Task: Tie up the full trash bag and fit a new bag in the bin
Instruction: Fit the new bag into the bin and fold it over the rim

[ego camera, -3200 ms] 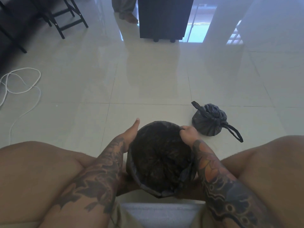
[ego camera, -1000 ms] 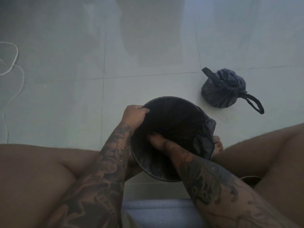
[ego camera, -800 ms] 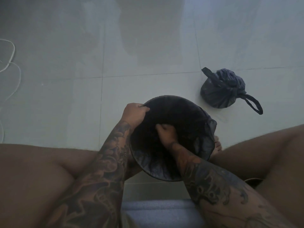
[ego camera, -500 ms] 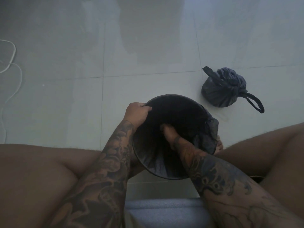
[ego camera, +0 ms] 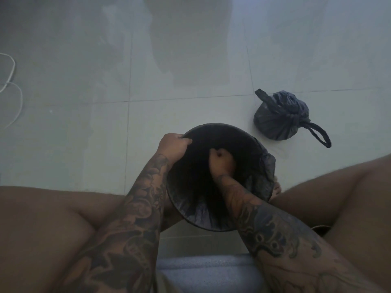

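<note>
A round black bin (ego camera: 211,226) stands on the floor between my knees, lined with a new dark bag (ego camera: 265,172) whose edge is folded over the right side of the rim. My left hand (ego camera: 173,145) grips the bin's far-left rim, thumb inside. My right hand (ego camera: 222,163) is inside the bin, its fingers curled on the liner. The full trash bag (ego camera: 279,118) sits tied on the tiles beyond the bin to the right, with a loop handle lying beside it.
Pale glossy floor tiles (ego camera: 84,134) spread ahead. A white cord (ego camera: 12,85) lies at the far left edge. My bare thighs flank the bin, and a grey seat edge (ego camera: 203,269) is under me. Toes (ego camera: 277,188) show right of the bin.
The camera tilted down and my left hand took hold of the rim. My right hand left the rim, went deep into the liner and has now risen higher inside the bin.
</note>
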